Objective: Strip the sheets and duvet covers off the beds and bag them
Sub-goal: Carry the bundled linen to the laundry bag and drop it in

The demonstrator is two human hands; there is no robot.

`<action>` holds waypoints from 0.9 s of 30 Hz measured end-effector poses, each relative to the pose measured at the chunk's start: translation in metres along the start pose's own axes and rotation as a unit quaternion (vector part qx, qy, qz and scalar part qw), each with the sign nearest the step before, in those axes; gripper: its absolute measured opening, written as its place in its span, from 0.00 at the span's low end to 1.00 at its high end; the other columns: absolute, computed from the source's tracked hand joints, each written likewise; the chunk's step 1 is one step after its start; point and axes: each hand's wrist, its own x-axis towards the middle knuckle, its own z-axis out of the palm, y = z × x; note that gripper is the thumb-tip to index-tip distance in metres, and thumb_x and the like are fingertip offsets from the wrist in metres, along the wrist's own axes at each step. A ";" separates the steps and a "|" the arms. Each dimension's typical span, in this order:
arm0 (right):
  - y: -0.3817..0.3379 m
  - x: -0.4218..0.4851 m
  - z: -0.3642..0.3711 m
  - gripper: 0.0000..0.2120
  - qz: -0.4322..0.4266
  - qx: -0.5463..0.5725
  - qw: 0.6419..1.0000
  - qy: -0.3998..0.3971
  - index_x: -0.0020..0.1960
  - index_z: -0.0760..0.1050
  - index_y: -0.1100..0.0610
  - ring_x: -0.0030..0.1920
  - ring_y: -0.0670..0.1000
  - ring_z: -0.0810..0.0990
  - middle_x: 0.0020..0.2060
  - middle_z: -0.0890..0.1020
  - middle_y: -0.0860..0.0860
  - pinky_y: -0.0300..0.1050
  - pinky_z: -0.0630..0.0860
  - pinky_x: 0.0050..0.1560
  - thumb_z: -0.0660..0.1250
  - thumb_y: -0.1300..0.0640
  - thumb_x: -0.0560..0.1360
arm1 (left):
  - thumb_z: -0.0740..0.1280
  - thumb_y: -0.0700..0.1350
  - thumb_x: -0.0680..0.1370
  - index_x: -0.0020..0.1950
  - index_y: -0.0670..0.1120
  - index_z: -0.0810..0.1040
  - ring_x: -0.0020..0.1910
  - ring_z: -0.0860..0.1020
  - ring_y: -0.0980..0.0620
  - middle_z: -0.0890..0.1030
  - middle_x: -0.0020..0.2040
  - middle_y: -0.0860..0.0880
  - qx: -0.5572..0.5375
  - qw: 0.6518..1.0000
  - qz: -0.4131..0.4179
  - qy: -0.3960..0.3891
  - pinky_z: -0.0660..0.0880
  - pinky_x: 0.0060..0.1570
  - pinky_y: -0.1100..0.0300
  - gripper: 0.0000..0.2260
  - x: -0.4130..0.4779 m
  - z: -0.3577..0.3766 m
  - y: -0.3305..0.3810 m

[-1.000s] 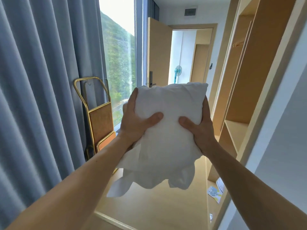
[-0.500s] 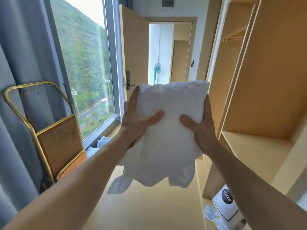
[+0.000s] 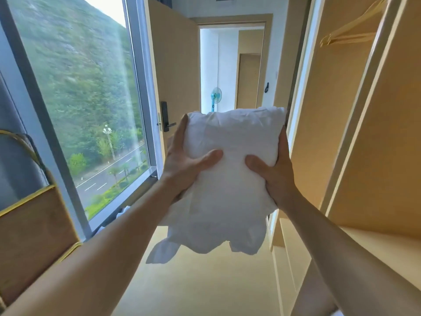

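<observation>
White linen bundle (image 3: 230,179): wadded, held up in mid-air in line with the open door (image 3: 175,71), above the pale floor (image 3: 205,288). No bag in view.

Step in hand, as I read it: carrying stripped linen to wherever it gets bagged. To do it well I'd squeeze evenly from both sides and gather the loose tails (image 3: 161,254) hanging underneath. They look likely to drag or work the wad apart. It's a soft load, so I'd expect it to slump if either side eases.

Fingers: left hand (image 3: 182,165) on the bundle's left flank, right hand (image 3: 275,176) on its right. Both thumbs (image 3: 209,156) press dents into the near face. The other fingers wrap the sides and back, mostly hidden. The bundle sits clamped between the palms, with its top corners above the fingertips and its tails below the wrists.

Outward: window (image 3: 79,99) to the left, brass-framed cart (image 3: 34,224) beside it, wardrobe shelf (image 3: 376,245) to the right.
</observation>
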 end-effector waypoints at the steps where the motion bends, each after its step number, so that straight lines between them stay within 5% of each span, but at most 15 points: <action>1: 0.012 0.016 -0.001 0.55 0.004 -0.002 1.000 -0.005 0.79 0.55 0.43 0.68 0.53 0.75 0.69 0.75 0.46 0.63 0.74 0.65 0.78 0.40 0.58 | 0.77 0.66 0.55 0.76 0.68 0.60 0.72 0.68 0.56 0.66 0.74 0.57 -0.001 1.000 0.000 0.003 0.72 0.69 0.49 0.51 0.014 0.007 -0.010; 4: 0.052 0.060 -0.005 0.54 0.010 -0.004 1.000 -0.011 0.79 0.56 0.42 0.67 0.51 0.76 0.68 0.75 0.44 0.63 0.75 0.64 0.78 0.40 0.59 | 0.77 0.66 0.55 0.77 0.65 0.60 0.72 0.68 0.57 0.66 0.74 0.56 -0.001 1.000 -0.001 0.005 0.72 0.66 0.58 0.53 0.060 0.028 -0.045; 8: 0.111 0.124 -0.005 0.52 0.011 -0.006 1.000 -0.009 0.78 0.57 0.39 0.67 0.52 0.76 0.68 0.75 0.43 0.63 0.75 0.63 0.79 0.41 0.60 | 0.76 0.66 0.54 0.77 0.66 0.61 0.68 0.69 0.60 0.67 0.71 0.57 -0.003 1.000 0.005 0.008 0.67 0.50 0.83 0.52 0.128 0.056 -0.102; 14: 0.193 0.230 0.004 0.51 0.003 -0.017 1.000 -0.006 0.77 0.58 0.35 0.66 0.52 0.78 0.67 0.76 0.41 0.63 0.78 0.60 0.80 0.40 0.61 | 0.78 0.68 0.55 0.74 0.70 0.61 0.68 0.69 0.62 0.66 0.71 0.60 -0.028 1.000 0.014 -0.001 0.68 0.59 0.70 0.50 0.241 0.088 -0.190; 20: 0.267 0.331 0.003 0.47 -0.002 -0.033 0.999 0.011 0.74 0.59 0.30 0.65 0.50 0.78 0.67 0.76 0.38 0.60 0.79 0.60 0.80 0.42 0.61 | 0.77 0.71 0.55 0.75 0.68 0.60 0.58 0.65 0.81 0.65 0.66 0.65 -0.015 0.999 0.023 -0.022 0.65 0.47 0.85 0.51 0.355 0.125 -0.257; 24: 0.323 0.394 -0.012 0.46 0.007 -0.053 0.998 0.032 0.70 0.58 0.23 0.63 0.38 0.77 0.64 0.75 0.31 0.40 0.80 0.56 0.79 0.37 0.59 | 0.77 0.70 0.55 0.76 0.67 0.60 0.60 0.65 0.81 0.66 0.69 0.62 -0.002 0.999 0.021 -0.025 0.64 0.51 0.83 0.52 0.419 0.167 -0.303; 27: 0.372 0.447 -0.026 0.50 0.006 -0.046 0.999 0.026 0.72 0.58 0.26 0.66 0.44 0.76 0.67 0.74 0.35 0.51 0.79 0.61 0.79 0.36 0.57 | 0.77 0.70 0.55 0.76 0.67 0.61 0.61 0.65 0.80 0.66 0.70 0.61 -0.005 0.999 0.026 -0.023 0.64 0.52 0.83 0.52 0.467 0.199 -0.340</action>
